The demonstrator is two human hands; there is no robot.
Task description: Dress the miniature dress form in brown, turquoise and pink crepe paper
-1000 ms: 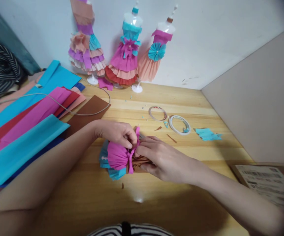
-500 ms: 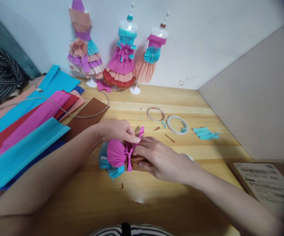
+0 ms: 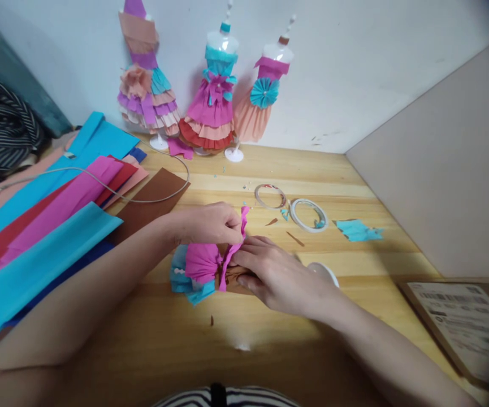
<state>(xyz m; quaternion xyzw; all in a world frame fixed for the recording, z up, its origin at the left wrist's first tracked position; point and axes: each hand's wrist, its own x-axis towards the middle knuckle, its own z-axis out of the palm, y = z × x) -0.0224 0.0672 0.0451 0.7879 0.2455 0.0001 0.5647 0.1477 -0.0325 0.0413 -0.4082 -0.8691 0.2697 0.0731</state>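
Note:
A small mannequin dressed in crepe paper lies on its side on the table, with a magenta bodice (image 3: 202, 261), blue paper (image 3: 180, 282) at the left end and a brown skirt (image 3: 234, 277). My left hand (image 3: 216, 223) pinches a narrow magenta paper strip (image 3: 229, 257) that crosses the waist, its upper end sticking up past the fingers. My right hand (image 3: 273, 274) is wrapped over the brown skirt and holds the mannequin down, its fingertips beside the strip. The white round base (image 3: 324, 272) shows partly behind my right wrist.
Three mannequins in paper dresses (image 3: 214, 107) stand along the wall. Folded crepe paper (image 3: 57, 220) and a thin cord (image 3: 142, 200) lie to the left. Two tape rolls (image 3: 309, 215), a blue scrap (image 3: 358, 230) and a cardboard box (image 3: 451, 322) are on the right.
My left hand has drawn the magenta strip slightly up, so its free end stands higher and straighter. The right hand keeps its hold on the skirt. The view has shifted slightly.

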